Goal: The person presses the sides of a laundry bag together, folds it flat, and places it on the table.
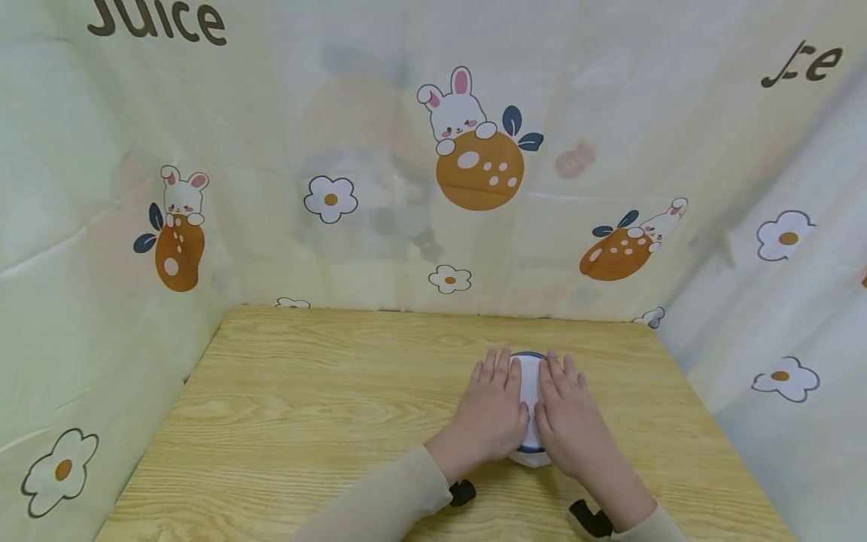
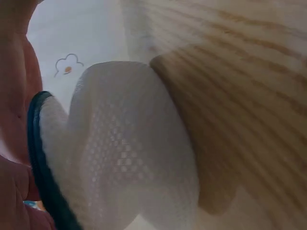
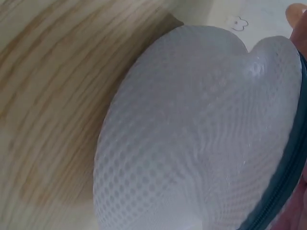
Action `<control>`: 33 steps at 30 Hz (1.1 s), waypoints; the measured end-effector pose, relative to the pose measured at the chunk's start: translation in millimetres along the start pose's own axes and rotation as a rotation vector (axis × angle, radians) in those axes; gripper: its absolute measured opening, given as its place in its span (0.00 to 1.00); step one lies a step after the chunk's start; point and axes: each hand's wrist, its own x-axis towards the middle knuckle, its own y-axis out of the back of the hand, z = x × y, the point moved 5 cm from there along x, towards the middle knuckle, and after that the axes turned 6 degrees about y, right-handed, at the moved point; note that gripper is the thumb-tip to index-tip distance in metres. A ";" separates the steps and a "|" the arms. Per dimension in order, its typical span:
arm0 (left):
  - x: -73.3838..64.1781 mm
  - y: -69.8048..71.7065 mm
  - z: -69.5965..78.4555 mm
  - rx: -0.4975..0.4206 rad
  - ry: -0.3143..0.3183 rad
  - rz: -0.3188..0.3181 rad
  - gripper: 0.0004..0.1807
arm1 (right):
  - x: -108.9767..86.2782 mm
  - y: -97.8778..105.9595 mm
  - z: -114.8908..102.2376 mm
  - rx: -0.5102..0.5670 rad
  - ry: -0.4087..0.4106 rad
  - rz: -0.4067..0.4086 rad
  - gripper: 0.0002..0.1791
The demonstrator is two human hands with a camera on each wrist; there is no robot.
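Note:
A white mesh laundry bag (image 1: 531, 388) with dark teal trim stands on the table. Its rounded, puffed side and honeycomb-like mesh show up close in the left wrist view, where the bag (image 2: 129, 139) bulges under the trim. On its top lies my left hand (image 1: 491, 410), fingers straight and pointing away from me. My right hand (image 1: 572, 418) rests flat on the top's right side in the same way. Between the two hands a strip of the white top is visible; they cover the rest. The right wrist view shows teal zipper trim (image 3: 283, 179) along the bag's upper edge.
The wood-grain table (image 1: 305, 406) ends at a cream curtain (image 1: 379, 248) printed with rabbits, oranges and flowers, which also hangs along both sides. Near my wrists are black pieces, one by the left sleeve (image 1: 386, 497) and a black mount (image 1: 591, 518) by the right.

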 end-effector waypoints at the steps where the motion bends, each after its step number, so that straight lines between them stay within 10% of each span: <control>1: -0.2 -1.6 -0.2 0.005 0.003 -0.005 0.37 | 0.4 -1.5 -0.2 -0.004 -0.001 -0.010 0.35; 33: -2.4 -30.0 1.8 0.049 0.056 -0.085 0.37 | -6.8 -33.8 4.1 0.007 -0.034 -0.085 0.34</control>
